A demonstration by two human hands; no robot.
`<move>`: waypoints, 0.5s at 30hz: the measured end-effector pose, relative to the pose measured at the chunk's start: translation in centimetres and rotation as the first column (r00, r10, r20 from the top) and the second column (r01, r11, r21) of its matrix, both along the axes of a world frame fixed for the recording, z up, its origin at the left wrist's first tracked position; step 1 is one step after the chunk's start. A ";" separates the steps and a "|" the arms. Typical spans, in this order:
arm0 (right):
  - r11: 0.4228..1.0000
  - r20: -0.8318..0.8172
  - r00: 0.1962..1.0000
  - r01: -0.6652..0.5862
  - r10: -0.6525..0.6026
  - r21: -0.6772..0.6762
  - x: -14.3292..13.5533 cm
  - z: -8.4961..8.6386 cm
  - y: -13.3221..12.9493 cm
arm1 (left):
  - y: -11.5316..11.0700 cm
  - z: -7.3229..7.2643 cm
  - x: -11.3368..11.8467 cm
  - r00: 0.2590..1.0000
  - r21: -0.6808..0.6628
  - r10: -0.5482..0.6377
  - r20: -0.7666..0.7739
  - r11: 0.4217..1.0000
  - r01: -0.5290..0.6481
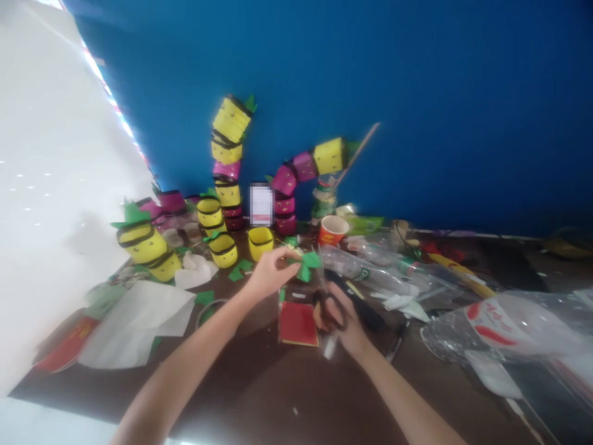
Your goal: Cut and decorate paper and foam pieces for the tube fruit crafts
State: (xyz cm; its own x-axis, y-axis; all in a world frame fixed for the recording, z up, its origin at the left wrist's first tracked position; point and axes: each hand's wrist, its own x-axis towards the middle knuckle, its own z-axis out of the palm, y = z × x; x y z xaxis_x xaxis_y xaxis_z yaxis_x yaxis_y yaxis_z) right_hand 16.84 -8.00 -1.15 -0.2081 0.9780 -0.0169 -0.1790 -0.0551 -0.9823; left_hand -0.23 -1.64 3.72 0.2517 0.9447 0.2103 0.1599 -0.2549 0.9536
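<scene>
Left hand (277,272) pinches green paper (308,266) near the middle of my view; right hand (348,330) holds scissors (320,300) at the paper's five o'clock, blades (320,272) toward twelve. I cannot tell whether they touch it. From the paper, I see a red square (299,322) at six, a yellow cup (260,247) at ten, a red cup (328,237) at one.

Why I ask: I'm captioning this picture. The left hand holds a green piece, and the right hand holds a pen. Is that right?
Not quite: the head view shows the right hand holding scissors, not a pen. The left hand does hold a green piece.
</scene>
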 end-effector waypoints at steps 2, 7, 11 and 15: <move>1.000 0.010 1.000 -0.007 0.007 0.003 0.0 0.0 0.1 | 0.0 0.0 0.0 1.000 0.003 0.002 0.001 1.000 -0.002; 1.000 0.012 1.000 -0.001 0.001 0.008 0.0 0.2 0.1 | -0.1 0.2 0.0 1.000 -0.013 0.005 0.014 1.000 -0.005; 1.000 0.004 1.000 -0.010 0.010 0.014 0.0 0.3 0.0 | -0.2 0.4 0.1 1.000 -0.016 0.003 0.003 1.000 -0.003; 1.000 -0.003 1.000 -0.002 0.002 0.011 0.0 0.3 0.0 | -0.2 0.3 0.1 1.000 -0.009 0.001 0.000 1.000 -0.001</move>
